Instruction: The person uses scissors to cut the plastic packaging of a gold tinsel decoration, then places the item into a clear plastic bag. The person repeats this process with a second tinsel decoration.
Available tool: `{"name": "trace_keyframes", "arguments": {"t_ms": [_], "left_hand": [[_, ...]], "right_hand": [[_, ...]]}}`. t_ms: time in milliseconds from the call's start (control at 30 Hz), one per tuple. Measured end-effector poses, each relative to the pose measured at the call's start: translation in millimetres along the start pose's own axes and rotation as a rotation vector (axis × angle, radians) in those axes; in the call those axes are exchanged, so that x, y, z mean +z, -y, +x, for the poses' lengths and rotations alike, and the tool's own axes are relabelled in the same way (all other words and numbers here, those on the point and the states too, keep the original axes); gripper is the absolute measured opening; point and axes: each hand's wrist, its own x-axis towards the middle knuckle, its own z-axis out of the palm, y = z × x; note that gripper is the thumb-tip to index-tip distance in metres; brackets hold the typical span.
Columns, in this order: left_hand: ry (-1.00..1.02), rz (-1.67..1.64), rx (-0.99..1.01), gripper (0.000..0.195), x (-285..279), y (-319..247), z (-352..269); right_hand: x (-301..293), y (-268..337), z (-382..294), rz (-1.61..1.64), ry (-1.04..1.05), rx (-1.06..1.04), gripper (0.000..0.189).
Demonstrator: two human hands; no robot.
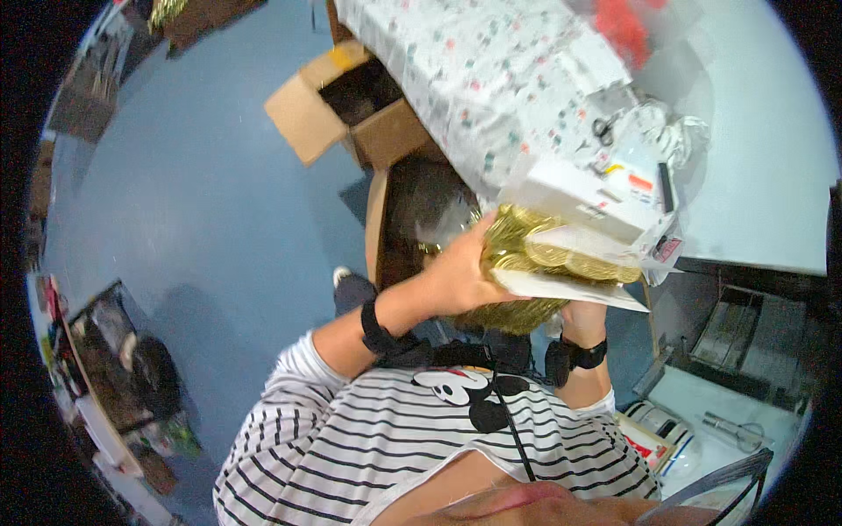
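A bundle of shiny gold coin-like pieces [552, 253] is held in front of my body, with white cards or paper flaps [569, 287] sticking out between its layers. My left hand [464, 273] grips its left end. My right hand [582, 319] is under its right end, with most of the fingers hidden behind the bundle. More gold material [513, 315] hangs below the cards. The bundle is level with the near end of a white box [592, 197], and blur hides whether they touch.
A patterned sheet [487, 79] covers the table, where scissors [602, 131] lie. Open cardboard cartons [306, 118] stand on the blue floor [177, 171] along its left side; a dark-lined one [421, 197] is below my left hand. A crate [125, 355] is at the left. Equipment [750, 329] stands at the right.
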Motion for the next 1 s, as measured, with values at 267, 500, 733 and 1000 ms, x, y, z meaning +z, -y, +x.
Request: {"name": "trace_keyframes", "arguments": {"t_ms": [267, 500, 733, 1000], "left_hand": [[0.410, 0.195, -0.168, 0.041, -52, -64, -18], [0.502, 0.369, -0.483, 0.029, -112, -39, -51], [0.316, 0.840, -0.596, 0.025, -261, 38, -136], [0.264, 1.073, -0.580, 0.032, -263, -7, -75]], "right_hand": [[23, 128, -11, 0.336, -0.088, 0.162, 0.053], [-13, 168, -58, 0.673, -0.391, 0.088, 0.051], [-144, 156, -156, 0.457, -0.822, 0.033, 0.041], [-259, 127, -208, 0.169, -1.311, -0.047, 0.025]]}}
